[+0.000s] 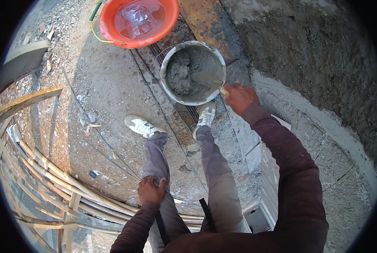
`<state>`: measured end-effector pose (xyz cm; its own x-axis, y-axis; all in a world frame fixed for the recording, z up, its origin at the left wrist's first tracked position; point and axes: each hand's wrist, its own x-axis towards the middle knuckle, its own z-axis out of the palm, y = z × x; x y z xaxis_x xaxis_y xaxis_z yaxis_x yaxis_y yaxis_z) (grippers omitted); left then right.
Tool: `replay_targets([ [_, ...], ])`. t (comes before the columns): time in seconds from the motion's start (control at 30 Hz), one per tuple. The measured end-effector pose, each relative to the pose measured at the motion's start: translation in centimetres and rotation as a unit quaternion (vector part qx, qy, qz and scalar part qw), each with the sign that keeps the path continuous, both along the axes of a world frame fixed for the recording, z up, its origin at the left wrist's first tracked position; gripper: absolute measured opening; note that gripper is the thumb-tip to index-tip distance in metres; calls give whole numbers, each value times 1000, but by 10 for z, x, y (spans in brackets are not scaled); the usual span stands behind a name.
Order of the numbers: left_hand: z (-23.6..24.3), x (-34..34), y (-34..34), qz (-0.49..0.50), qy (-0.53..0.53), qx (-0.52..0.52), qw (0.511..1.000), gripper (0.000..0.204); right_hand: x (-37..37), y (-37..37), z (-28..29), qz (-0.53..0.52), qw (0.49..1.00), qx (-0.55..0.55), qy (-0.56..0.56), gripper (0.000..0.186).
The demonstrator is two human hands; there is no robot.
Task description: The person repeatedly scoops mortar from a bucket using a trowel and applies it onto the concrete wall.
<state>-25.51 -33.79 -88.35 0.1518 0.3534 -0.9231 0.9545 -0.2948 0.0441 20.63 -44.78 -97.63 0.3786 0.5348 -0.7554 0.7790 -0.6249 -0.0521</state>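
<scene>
My right hand (240, 98) is closed round the handle of a trowel (208, 79) at the right rim of a white bucket (166, 88). The trowel's blade dips inside the bucket, against wet grey mortar (181, 75) heaped toward the left side. Mortar also coats the bucket's inner wall. My left hand (151, 191) rests on my left thigh, fingers loosely spread, and nothing shows in it.
An orange basin (171, 21) with water and a clear plastic piece stands beyond the bucket. Rough plastered wall (306, 55) rises at the right. Bamboo poles (70, 181) and planks lie at the left. Thin rods or cables (154, 95) cross the rubble-strewn ground.
</scene>
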Motion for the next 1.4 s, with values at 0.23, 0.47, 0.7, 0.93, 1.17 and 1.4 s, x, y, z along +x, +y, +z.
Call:
replay_targets([
  [0.23,-4,12,-13,-15,-6,-4,1000,45,-45,-23,-108,-288,956,-26,50,40],
  [0.47,-5,17,-14,-46,14,18,999,46,-96,8,-116,-662,648,55,372,38],
  [0.7,-8,63,-32,-56,42,6,998,46,-72,-4,-130,-743,67,192,638,45],
  [0.93,-3,54,-36,-57,71,32,995,45,-50,-57,-35,-727,439,140,509,45],
  [1.17,-5,54,-35,-46,66,14,997,49,-53,12,-126,-576,753,37,316,50],
  [1.4,2,16,-14,-13,36,9,999,48,-16,-33,-43,-130,984,-109,58,51],
])
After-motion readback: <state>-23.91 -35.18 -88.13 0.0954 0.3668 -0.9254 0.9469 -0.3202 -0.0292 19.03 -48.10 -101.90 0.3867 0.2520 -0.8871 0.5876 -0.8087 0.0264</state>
